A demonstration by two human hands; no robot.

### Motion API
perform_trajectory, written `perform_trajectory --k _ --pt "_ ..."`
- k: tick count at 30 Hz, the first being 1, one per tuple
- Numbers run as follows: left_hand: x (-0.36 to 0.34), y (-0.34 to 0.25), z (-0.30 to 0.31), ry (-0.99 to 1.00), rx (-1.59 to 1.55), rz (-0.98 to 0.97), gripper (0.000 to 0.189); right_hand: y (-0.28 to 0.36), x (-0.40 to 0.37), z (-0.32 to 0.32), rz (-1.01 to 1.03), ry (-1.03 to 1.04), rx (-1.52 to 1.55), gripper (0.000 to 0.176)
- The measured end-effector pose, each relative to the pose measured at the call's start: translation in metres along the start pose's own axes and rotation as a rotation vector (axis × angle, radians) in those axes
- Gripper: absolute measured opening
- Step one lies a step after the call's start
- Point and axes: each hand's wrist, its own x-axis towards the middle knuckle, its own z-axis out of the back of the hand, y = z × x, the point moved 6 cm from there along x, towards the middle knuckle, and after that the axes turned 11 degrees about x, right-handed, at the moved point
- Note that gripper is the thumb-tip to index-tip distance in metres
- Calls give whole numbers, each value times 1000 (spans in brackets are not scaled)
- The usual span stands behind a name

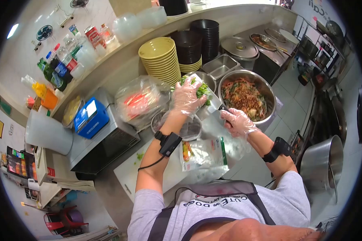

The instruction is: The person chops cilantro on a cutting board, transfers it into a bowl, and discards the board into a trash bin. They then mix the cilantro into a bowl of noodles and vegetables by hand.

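My left hand, in a clear plastic glove, is closed over chopped green herbs on a cleaver blade. The gloved right hand grips the cleaver's dark handle. Just right of the blade is a large steel bowl with shredded vegetables and brown topping. Below my left hand a round clear container is partly hidden. A white cutting board with a few green bits lies under my left forearm, beside a printed plastic packet.
Yellow bowls and black bowls are stacked behind my hands. A bag of red and white sticks lies left. Further left are a blue box and bottles. A tall steel pot stands right.
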Motion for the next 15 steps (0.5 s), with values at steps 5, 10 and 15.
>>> perform_trajectory --k 5,10,15 --pt "73 26 -88 60 -136 148 50 50 93 36 101 -19 -18 23" --pt "101 78 -194 84 -440 396 60 71 184 54 304 -144 -606 42" --pt "82 106 -254 404 -513 862 78 85 184 50 511 -284 -1019 36"
